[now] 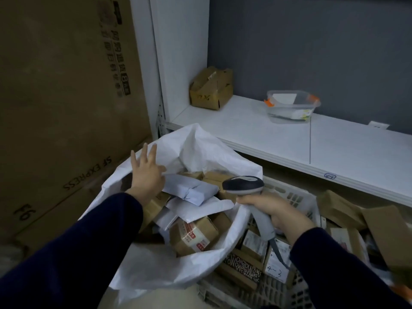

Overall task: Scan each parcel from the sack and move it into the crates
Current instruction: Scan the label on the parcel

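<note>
The open white sack (156, 264) holds a grey parcel (191, 189), a taped brown box (191, 236) and white envelopes. The crate (289, 195) beside it holds small boxes. The parcel lies lengthwise from the left hand (147, 172), grip apart with fingers spread, toward the scanner (243, 186). The right hand (278, 214) has its grip clamped on the scanner's handle, head pointing left over the sack.

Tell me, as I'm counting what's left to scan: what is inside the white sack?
The white sack holds a grey wrapped parcel on top, white mailers under it, a taped cardboard box in front and more brown boxes behind. Whatever lies deeper is covered by these.
</note>
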